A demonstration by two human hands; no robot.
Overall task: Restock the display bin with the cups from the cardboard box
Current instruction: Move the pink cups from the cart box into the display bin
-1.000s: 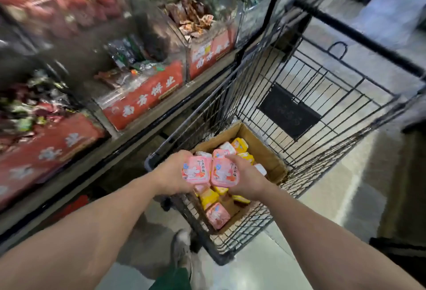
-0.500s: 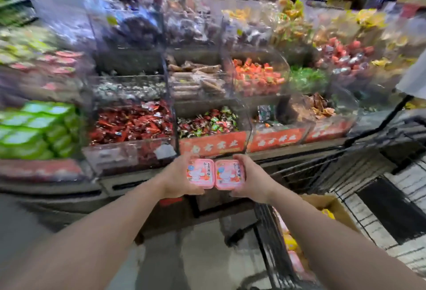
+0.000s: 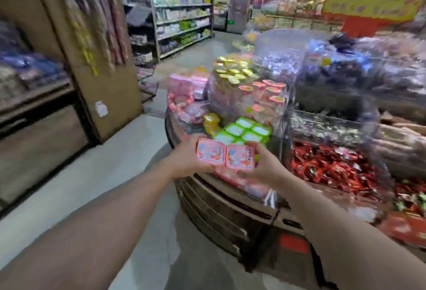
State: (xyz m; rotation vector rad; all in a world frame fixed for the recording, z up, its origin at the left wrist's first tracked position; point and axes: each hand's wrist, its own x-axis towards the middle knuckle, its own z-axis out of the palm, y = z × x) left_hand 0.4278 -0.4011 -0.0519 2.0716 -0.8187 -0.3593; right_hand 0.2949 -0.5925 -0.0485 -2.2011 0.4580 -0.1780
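Observation:
Two pink-lidded cups are pressed side by side between my hands. My left hand [image 3: 184, 162] grips the left pink cup [image 3: 210, 152]; my right hand [image 3: 265, 168] grips the right pink cup [image 3: 239, 157]. More pink cups seem stacked under them, blurred. I hold them above the near rim of the rounded display stand [image 3: 221, 199], just in front of a block of green-lidded cups [image 3: 244, 130]. The cardboard box and cart are out of view.
Clear bins [image 3: 244, 91] with yellow- and red-lidded cups rise behind the green ones. Red-wrapped candy [image 3: 332, 165] fills a bin on the right. A brown pillar [image 3: 92, 59] and shelves [image 3: 182, 19] stand to the left across a grey floor aisle [image 3: 110, 174].
I have lifted the pink cups out of the box in the cart and turned left along the candy display. The cart has left view, and the cups now hover by the green cups.

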